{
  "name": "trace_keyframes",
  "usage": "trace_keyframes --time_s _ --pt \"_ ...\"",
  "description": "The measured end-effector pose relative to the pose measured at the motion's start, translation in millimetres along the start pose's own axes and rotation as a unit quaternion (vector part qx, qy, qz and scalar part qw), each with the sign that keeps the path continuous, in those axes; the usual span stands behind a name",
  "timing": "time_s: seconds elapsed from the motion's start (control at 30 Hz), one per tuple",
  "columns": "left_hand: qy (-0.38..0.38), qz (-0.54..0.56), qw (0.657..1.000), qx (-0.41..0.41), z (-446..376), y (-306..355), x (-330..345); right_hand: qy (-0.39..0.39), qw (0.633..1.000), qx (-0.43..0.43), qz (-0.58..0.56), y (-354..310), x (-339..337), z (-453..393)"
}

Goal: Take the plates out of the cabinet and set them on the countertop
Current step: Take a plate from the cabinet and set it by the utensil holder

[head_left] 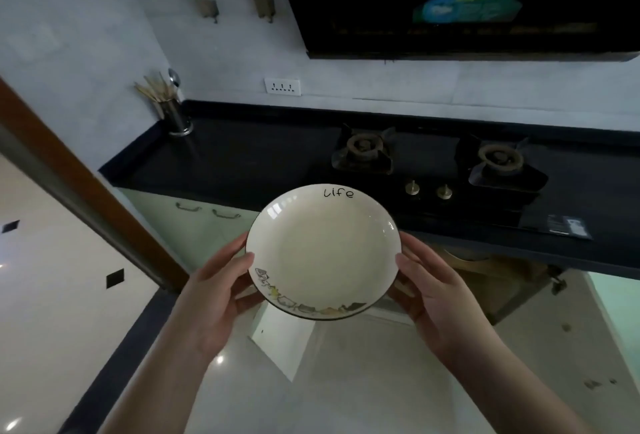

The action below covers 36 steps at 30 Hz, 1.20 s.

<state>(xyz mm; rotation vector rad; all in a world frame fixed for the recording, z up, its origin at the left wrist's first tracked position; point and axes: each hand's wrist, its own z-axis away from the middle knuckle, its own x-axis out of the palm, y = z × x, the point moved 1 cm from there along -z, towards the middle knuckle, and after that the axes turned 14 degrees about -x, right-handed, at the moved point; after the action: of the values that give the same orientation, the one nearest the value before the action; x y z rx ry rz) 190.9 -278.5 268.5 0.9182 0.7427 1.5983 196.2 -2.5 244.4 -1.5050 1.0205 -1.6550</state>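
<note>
- You hold one plate (323,250) between both hands, in the air just short of the countertop (242,160), whose near edge runs behind the plate from 9 to 3 o'clock.
- Your left hand (214,291) grips the rim at 8 o'clock, thumb lying on the upper face; your right hand (433,291) grips it at 4 o'clock in the same way, fingers curled underneath.
- The plate looks like glazed ceramic: stiff, smooth, cream-coloured, round and shallow, with a dark rim line, the word "life" at 12 o'clock and small painted figures along 6 o'clock.
- Expect it to be moderately heavy, slippery on the glaze and breakable if its edge strikes stone; holding opposite sides of the rim is the sound choice.
- The countertop is dark, polished and hard, so you would do well to lower the plate flat.
- A bare stretch lies at 11 o'clock, between the metal utensil holder (176,118) and the gas burners (363,149).
- Below the counter at 3 o'clock a cabinet (502,281) appears to stand open.
</note>
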Motion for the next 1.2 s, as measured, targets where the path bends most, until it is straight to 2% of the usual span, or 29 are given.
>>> trace_keyframes --time_s 0.17,0.3,0.43,0.67,1.0,1.2 --pt "0.068 0.070 0.995 0.035 38 -13 -19 -0.059 0.997 0.040 0.008 8 15 -10" --pt "0.147 0.137 0.979 0.033 60 -26 -46 -0.106 0.992 0.074 -0.003 25 46 -15" --pt "0.192 0.185 0.963 0.040 78 -29 -77 -0.168 0.981 0.096 0.005 40 87 -17" --pt "0.195 0.220 0.954 0.056 90 -19 -135 -0.205 0.970 0.127 0.038 66 158 -35" --pt "0.215 0.217 0.943 0.129 89 42 -283 -0.222 0.968 0.105 0.052 127 330 -33" --pt "0.156 0.227 0.954 0.118 73 83 -343 -0.208 0.972 0.104 0.018 145 387 -47"
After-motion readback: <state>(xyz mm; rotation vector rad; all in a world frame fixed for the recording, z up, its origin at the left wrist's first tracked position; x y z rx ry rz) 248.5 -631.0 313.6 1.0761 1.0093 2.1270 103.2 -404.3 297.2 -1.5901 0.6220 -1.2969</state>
